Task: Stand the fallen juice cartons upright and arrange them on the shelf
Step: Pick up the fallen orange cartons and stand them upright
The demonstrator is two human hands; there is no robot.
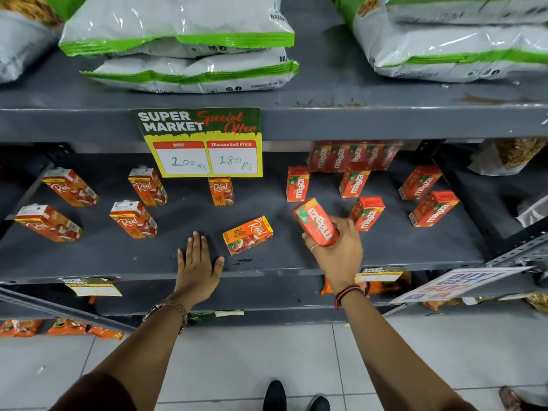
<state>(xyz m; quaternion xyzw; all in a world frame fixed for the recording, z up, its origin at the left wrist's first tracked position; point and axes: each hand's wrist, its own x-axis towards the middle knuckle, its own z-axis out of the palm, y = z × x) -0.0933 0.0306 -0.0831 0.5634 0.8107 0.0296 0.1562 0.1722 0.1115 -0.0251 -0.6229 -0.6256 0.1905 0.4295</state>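
My right hand (338, 250) grips a red Maaza carton (315, 222), tilted and lifted just above the grey shelf (385, 250). One orange Real apple carton (247, 235) lies on its side near the shelf's front, just right of my left hand (197, 265), which rests flat and open on the shelf. Several Real cartons stand upright to the left, such as one (133, 219) and another (221, 191) under the price sign. Several Maaza cartons stand upright to the right, including one (367, 213) close behind my right hand.
A yellow price sign (204, 143) hangs from the upper shelf edge. White and green bags (178, 40) lie on the shelf above. A shrink-wrapped Maaza pack (354, 155) sits at the back right. Snack packets fill the lower shelf (65, 326).
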